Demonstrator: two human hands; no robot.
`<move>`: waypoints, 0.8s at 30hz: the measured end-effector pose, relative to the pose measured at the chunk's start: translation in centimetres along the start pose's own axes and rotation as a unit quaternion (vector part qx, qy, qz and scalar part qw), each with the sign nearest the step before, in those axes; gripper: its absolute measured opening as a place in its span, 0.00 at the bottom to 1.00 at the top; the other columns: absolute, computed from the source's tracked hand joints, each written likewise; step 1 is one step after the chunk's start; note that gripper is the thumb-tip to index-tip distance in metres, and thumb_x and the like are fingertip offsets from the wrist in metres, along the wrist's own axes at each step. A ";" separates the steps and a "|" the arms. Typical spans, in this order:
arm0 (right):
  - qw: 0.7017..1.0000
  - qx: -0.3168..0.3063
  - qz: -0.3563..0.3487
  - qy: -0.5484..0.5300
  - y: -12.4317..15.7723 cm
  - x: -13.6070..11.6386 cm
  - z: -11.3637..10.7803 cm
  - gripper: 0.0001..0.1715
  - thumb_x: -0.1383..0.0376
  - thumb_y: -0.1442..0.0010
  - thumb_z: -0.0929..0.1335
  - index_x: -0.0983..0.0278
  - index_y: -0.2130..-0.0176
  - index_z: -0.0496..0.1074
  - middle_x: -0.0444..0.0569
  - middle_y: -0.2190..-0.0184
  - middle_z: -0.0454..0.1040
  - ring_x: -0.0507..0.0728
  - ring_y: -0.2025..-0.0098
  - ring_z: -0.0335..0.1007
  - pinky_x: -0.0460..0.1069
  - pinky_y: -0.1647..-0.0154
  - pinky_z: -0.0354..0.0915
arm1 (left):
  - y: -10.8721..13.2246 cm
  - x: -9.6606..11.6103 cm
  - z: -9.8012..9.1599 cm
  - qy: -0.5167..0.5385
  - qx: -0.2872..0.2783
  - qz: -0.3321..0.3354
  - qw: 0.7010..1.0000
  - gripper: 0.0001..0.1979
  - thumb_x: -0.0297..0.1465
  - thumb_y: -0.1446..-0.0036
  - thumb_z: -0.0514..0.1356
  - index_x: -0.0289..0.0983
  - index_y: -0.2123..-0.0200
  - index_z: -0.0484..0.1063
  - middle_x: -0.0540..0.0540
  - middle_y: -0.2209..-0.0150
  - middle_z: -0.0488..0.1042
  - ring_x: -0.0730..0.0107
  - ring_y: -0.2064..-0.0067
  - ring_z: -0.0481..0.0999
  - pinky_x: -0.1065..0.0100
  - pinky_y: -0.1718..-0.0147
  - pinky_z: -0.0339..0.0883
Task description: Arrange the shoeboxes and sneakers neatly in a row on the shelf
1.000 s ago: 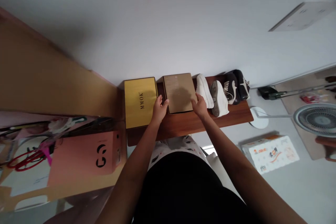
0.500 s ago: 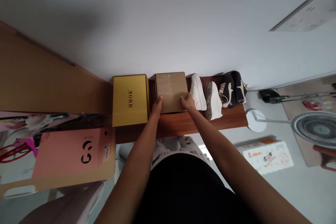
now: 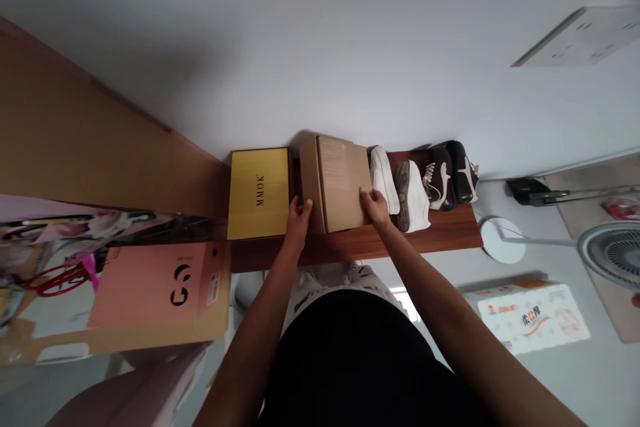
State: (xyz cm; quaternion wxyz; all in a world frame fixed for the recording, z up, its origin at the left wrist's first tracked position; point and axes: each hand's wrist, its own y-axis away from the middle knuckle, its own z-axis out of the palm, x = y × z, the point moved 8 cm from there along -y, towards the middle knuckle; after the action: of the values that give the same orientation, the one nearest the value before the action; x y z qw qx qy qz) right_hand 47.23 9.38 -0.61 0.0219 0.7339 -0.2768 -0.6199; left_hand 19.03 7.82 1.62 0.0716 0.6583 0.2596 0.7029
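A brown cardboard box [image 3: 345,183] is tipped on the wooden shelf [image 3: 440,230], its left side face showing. My right hand [image 3: 375,207] grips its right edge, thumb on top. Beside its lower left side is my left hand [image 3: 299,219], thumb and fingers apart, the thumb close to or touching the box; I cannot tell which. Left of that hand lies a yellow shoe box [image 3: 257,193] marked MMOK. White sneakers [image 3: 413,197] sit just right of my right hand, with dark sneakers [image 3: 440,177] beyond them.
A large carton with a pink panel [image 3: 150,287] stands at the left, holding red-handled scissors [image 3: 60,280] and clutter. To the right are a pack of tissue [image 3: 533,317] and a fan [image 3: 613,253]. A white wall [image 3: 320,47] backs the shelf.
The cardboard box has tipped so its left side face shows. My left hand has come off its top edge to its left side; my right hand still grips it. The view has shifted slightly.
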 end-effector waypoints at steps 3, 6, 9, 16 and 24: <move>0.998 -0.034 0.002 -0.061 1.0 0.4 1.7 0.46 0.37 0.47 0.69 0.66 0.42 0.71 0.57 0.47 0.78 0.65 0.43 0.72 0.60 0.40 0.67 | 1.5 0.8 0.6 0.081 -0.089 -0.047 0.992 0.33 0.49 0.50 0.69 0.39 0.45 0.72 0.41 0.44 0.76 0.56 0.40 0.72 0.58 0.40 0.66; 0.997 -0.050 0.000 -0.060 2.0 0.5 3.3 0.52 0.36 0.45 0.67 0.63 0.34 0.64 0.55 0.37 0.69 0.64 0.32 0.60 0.60 0.31 0.56 | 2.5 1.5 1.0 0.129 -0.135 -0.090 0.978 0.34 0.48 0.54 0.72 0.41 0.45 0.72 0.42 0.47 0.78 0.57 0.45 0.76 0.57 0.45 0.71; 0.997 -0.072 0.005 -0.033 3.0 0.2 4.7 0.54 0.34 0.45 0.65 0.61 0.31 0.59 0.49 0.29 0.55 0.61 0.25 0.43 0.59 0.25 0.39 | 2.6 2.0 1.2 0.136 -0.139 -0.090 0.977 0.36 0.47 0.56 0.73 0.40 0.45 0.72 0.43 0.49 0.79 0.57 0.47 0.78 0.57 0.46 0.72; 0.980 -0.181 0.021 -0.084 6.6 -2.0 6.9 0.54 0.33 0.42 0.63 0.56 0.29 0.54 0.42 0.27 0.49 0.60 0.25 0.39 0.58 0.25 0.36 | 1.8 2.5 1.6 0.075 -0.118 -0.018 0.990 0.38 0.43 0.57 0.74 0.41 0.42 0.72 0.42 0.47 0.78 0.57 0.44 0.76 0.56 0.42 0.68; 0.975 -0.202 0.013 -0.087 7.8 -3.1 7.1 0.53 0.42 0.44 0.72 0.56 0.29 0.55 0.47 0.37 0.70 0.64 0.31 0.58 0.61 0.29 0.54 | 1.7 1.4 2.2 0.015 -0.095 0.004 0.995 0.40 0.41 0.54 0.73 0.43 0.37 0.68 0.43 0.45 0.77 0.55 0.43 0.75 0.54 0.41 0.68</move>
State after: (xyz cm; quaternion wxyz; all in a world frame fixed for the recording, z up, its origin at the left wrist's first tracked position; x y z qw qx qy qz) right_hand 37.50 6.29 3.48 0.1535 0.6536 -0.1564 -0.7244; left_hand 21.34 7.60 3.65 0.1269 0.6391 0.1905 0.7343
